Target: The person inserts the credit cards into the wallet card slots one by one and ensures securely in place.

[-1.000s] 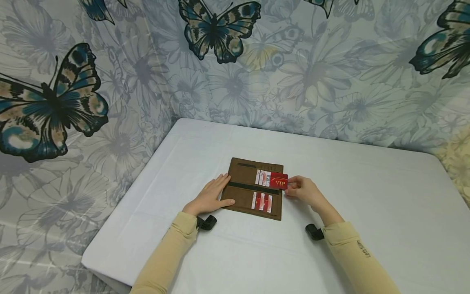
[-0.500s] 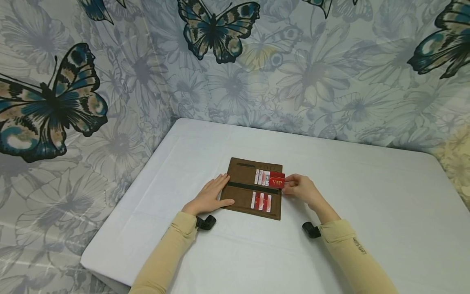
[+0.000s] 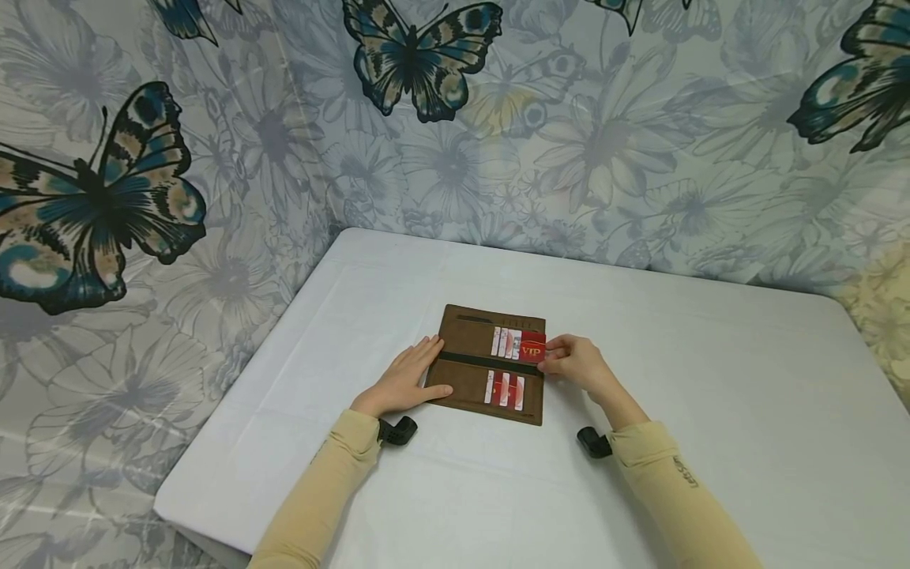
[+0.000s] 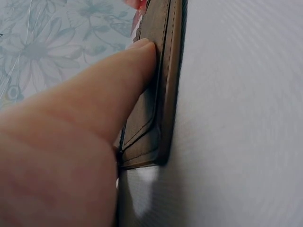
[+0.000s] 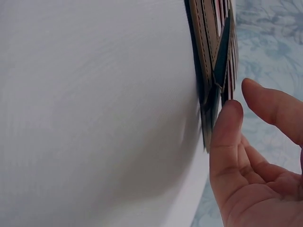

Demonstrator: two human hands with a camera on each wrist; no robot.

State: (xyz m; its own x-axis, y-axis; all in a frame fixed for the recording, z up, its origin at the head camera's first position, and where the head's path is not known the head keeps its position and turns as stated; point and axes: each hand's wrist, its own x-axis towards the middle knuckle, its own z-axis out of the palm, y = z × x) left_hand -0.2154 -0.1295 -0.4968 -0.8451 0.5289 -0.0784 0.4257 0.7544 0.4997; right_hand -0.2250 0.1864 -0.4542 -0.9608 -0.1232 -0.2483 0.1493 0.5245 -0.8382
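Observation:
A brown wallet (image 3: 465,379) lies unfolded on the white table. On its left edge rests my left hand (image 3: 405,379), fingers extended and thumb on the lower flap; the left wrist view shows that thumb (image 4: 118,75) against the leather (image 4: 163,94). A red VIP card (image 3: 532,348) sits in the upper flap's slots, its right end about level with the wallet's edge. My right hand (image 3: 583,365) is at that end. In the right wrist view the thumb (image 5: 227,118) touches the card edges, while a finger (image 5: 270,104) stands apart from them.
Several overlapping cards (image 3: 503,342) show left of the VIP card, and more cards (image 3: 505,390) fill the lower flap. A dark strip (image 3: 490,363) runs along the fold. Black wrist cameras (image 3: 594,442) sit at both cuffs. Butterfly-patterned cloth (image 3: 455,166) hangs behind the table (image 3: 675,356).
The VIP card has slid left into the upper flap, and my right hand has moved left with it. A gap now shows between its thumb and finger. My left hand has stayed put.

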